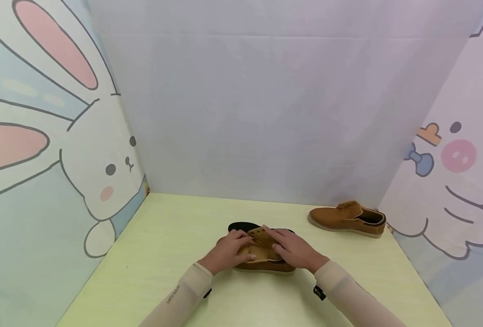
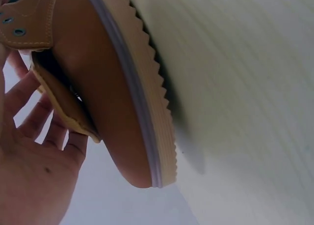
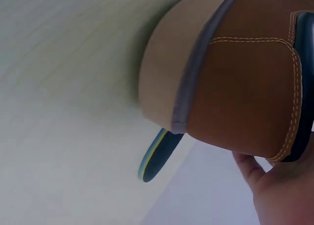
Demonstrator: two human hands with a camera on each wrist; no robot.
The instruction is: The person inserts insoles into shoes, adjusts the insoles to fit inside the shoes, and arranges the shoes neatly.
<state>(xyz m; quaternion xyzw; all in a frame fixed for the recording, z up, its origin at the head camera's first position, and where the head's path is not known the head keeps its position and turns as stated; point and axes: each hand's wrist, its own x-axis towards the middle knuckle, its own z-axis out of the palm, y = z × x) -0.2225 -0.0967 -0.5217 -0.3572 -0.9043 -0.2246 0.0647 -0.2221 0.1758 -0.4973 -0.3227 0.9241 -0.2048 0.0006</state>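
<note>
A brown shoe with a pale sole lies sideways on the table, its toe to the left. My left hand grips its front by the opening, with the fingers at the far side. In the left wrist view, fingers spread along the loose tongue, beside an eyelet flap. At the heel end, my right hand holds the far edge of the opening, thumb over the inside. The right wrist view shows the heel; most of that hand is hidden. A dark insole lies behind the shoe.
A second brown shoe stands at the back right, toe to the left. Another dark insole end shows past the heel. A pale wall closes off the back, with cartoon-printed walls at both sides of the yellowish table.
</note>
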